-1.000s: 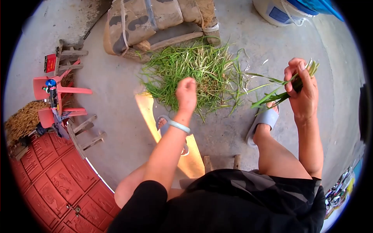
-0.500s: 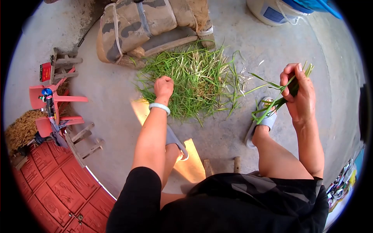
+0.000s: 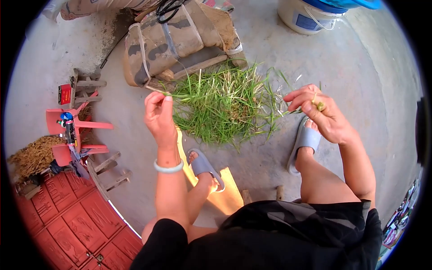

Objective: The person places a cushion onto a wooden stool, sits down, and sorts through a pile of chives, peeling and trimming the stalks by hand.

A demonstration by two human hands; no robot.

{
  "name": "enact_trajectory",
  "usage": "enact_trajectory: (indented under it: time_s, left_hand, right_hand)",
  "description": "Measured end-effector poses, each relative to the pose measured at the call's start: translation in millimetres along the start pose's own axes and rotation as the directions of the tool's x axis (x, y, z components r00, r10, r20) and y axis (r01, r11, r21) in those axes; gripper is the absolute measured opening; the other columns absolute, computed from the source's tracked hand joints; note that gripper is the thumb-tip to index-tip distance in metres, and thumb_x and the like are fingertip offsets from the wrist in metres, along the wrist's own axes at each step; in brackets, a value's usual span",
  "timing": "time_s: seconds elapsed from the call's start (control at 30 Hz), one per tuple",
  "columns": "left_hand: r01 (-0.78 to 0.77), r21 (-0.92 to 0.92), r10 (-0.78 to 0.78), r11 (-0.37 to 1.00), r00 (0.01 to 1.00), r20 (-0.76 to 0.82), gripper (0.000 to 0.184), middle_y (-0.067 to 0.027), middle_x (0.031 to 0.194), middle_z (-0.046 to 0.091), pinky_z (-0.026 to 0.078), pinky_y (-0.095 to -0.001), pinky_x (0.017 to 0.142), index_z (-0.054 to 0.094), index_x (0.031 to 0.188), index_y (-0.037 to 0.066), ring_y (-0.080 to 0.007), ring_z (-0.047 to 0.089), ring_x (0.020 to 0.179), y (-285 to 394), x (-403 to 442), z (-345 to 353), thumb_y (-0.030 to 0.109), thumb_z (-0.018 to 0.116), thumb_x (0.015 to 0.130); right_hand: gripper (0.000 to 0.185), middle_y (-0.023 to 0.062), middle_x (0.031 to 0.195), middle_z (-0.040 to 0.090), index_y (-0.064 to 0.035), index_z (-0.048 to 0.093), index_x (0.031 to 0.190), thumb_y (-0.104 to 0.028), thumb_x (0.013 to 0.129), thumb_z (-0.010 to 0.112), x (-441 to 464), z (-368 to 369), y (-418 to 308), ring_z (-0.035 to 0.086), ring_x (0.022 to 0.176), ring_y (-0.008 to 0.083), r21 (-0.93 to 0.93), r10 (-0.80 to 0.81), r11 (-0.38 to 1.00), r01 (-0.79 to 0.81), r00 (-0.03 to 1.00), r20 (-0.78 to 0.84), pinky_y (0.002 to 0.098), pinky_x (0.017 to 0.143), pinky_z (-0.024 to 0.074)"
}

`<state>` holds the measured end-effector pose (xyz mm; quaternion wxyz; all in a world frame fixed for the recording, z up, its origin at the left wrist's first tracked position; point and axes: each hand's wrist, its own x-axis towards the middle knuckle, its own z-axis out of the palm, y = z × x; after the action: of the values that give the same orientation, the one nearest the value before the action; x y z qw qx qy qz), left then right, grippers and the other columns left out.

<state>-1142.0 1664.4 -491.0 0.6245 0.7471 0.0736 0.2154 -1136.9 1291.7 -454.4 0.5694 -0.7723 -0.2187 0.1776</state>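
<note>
A loose heap of green and pale grassy stalks [image 3: 225, 105] lies on the concrete floor between my feet and a bundled stool. My left hand [image 3: 160, 114], with a pale bangle on the wrist, is at the heap's left edge. Its thumb and fingers pinch a thin stalk [image 3: 153, 88]. To the right of the heap, my right hand [image 3: 320, 112] is closed round a small bunch of green stalks [image 3: 320, 106], most of it hidden by the fingers.
Beyond the heap stands the wooden stool with a strapped, patterned cushion [image 3: 166, 38]. A white bucket [image 3: 306, 20] is at the top right. On the left are a red plastic chair [image 3: 56, 121], wooden stools, dry straw [image 3: 33, 155] and red door panels [image 3: 85, 225].
My left hand has moved left and now pinches a stalk. My right hand has turned over and shifted slightly left, with its bunch still held. The view has shifted a little.
</note>
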Motion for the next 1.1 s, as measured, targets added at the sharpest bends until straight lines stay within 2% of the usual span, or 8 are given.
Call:
enact_trajectory:
  time_s: [0.03, 0.17, 0.23, 0.53, 0.6, 0.73, 0.97, 1.1]
  left_hand:
    - [-0.073, -0.070, 0.076, 0.995, 0.996, 0.047, 0.010, -0.0034, 0.098, 0.054, 0.041, -0.0211, 0.075, 0.060, 0.091, -0.001, -0.0082, 0.050, 0.077, 11.1, -1.3, 5.9, -0.005, 0.062, 0.082]
    - [0.383, -0.154, -0.341, 0.911, 0.909, 0.239, 0.009, -0.0052, 0.084, 0.063, 0.042, -0.0242, 0.077, 0.061, 0.092, 0.003, -0.0107, 0.054, 0.080, 11.4, -8.7, 31.4, -0.002, 0.059, 0.085]
    - [0.450, -0.302, -0.329, 0.840, 0.867, 0.375, 0.008, -0.0077, 0.087, 0.064, 0.043, -0.0263, 0.077, 0.060, 0.093, 0.003, -0.0129, 0.057, 0.081, 21.0, -13.1, 43.7, 0.000, 0.058, 0.086]
    - [0.776, -0.372, -0.491, 0.510, 0.617, 0.615, 0.010, -0.0053, 0.078, 0.061, 0.046, -0.0335, 0.078, 0.061, 0.094, 0.004, -0.0169, 0.056, 0.076, 27.2, -41.9, 85.9, 0.006, 0.060, 0.085]
    - [0.799, -0.312, -0.517, 0.514, 0.579, 0.630, 0.010, -0.0060, 0.081, 0.062, 0.047, -0.0321, 0.074, 0.062, 0.094, 0.004, -0.0163, 0.058, 0.077, 27.4, -50.5, 94.8, 0.004, 0.060, 0.085]
    - [0.799, -0.147, -0.577, 0.583, 0.534, 0.618, 0.008, -0.0073, 0.083, 0.065, 0.047, -0.0253, 0.066, 0.061, 0.093, 0.002, -0.0129, 0.060, 0.073, 39.8, -62.1, 114.6, 0.002, 0.059, 0.086]
    - [0.760, 0.043, -0.587, 0.648, 0.463, 0.664, 0.005, -0.0079, 0.080, 0.066, 0.044, -0.0223, 0.062, 0.060, 0.092, 0.003, -0.0111, 0.059, 0.070, 41.3, -71.8, 134.8, 0.003, 0.060, 0.086]
    - [0.839, 0.002, -0.575, 0.544, 0.371, 0.730, 0.007, -0.0056, 0.083, 0.065, 0.045, -0.0227, 0.064, 0.061, 0.094, 0.002, -0.0104, 0.059, 0.072, 35.4, -71.4, 132.1, 0.004, 0.059, 0.087]
  right_hand:
    - [0.021, 0.0100, 0.104, 0.062, -0.0049, 0.062, 0.100, -0.020, 0.096, 0.048, 2.6, -5.7, 0.8, 0.053, 0.104, 0.0261, -0.107, -0.076, 0.990, 0.087, 0.992, 0.103, 0.0395, 0.094, 0.0356]
    - [0.023, 0.0100, 0.117, 0.057, -0.0097, 0.061, 0.109, -0.023, 0.095, 0.050, -1.0, -5.5, -6.8, 0.050, 0.104, 0.0275, -0.409, -0.045, 0.907, 0.101, 0.989, 0.144, 0.0409, 0.092, 0.0371]
    - [0.023, 0.0106, 0.118, 0.056, -0.0100, 0.061, 0.110, -0.024, 0.094, 0.050, -2.1, -11.5, -10.8, 0.050, 0.101, 0.0287, -0.474, -0.043, 0.876, 0.094, 0.992, 0.117, 0.0403, 0.091, 0.0378]
    - [0.028, 0.0109, 0.109, 0.058, -0.0042, 0.062, 0.105, -0.026, 0.097, 0.046, -3.2, -21.0, -3.8, 0.053, 0.094, 0.0248, -0.439, -0.189, 0.870, 0.226, 0.974, 0.127, 0.0370, 0.086, 0.0426]
    - [0.027, 0.0081, 0.093, 0.059, -0.0035, 0.063, 0.102, -0.025, 0.097, 0.047, -4.1, -4.6, 7.4, 0.052, 0.082, 0.0192, -0.015, -0.020, 1.000, 0.019, 0.997, -0.068, 0.0326, 0.078, 0.0428]
    - [0.030, -0.0002, 0.074, 0.056, -0.0052, 0.064, 0.099, -0.030, 0.098, 0.047, -0.4, 12.2, 11.2, 0.047, 0.069, 0.0073, 0.505, 0.467, 0.769, -0.392, 0.884, -0.024, 0.0240, 0.065, 0.0405]
    - [0.033, -0.0032, 0.071, 0.053, -0.0053, 0.061, 0.110, -0.032, 0.099, 0.046, 5.8, 29.9, 30.4, 0.044, 0.067, 0.0056, 0.566, 0.326, 0.771, -0.290, 0.944, 0.040, 0.0223, 0.064, 0.0396]
    - [0.029, -0.0033, 0.070, 0.053, -0.0055, 0.062, 0.107, -0.029, 0.098, 0.048, 5.3, 29.8, 28.6, 0.044, 0.065, 0.0045, 0.634, 0.298, 0.714, -0.299, 0.948, 0.111, 0.0217, 0.062, 0.0390]
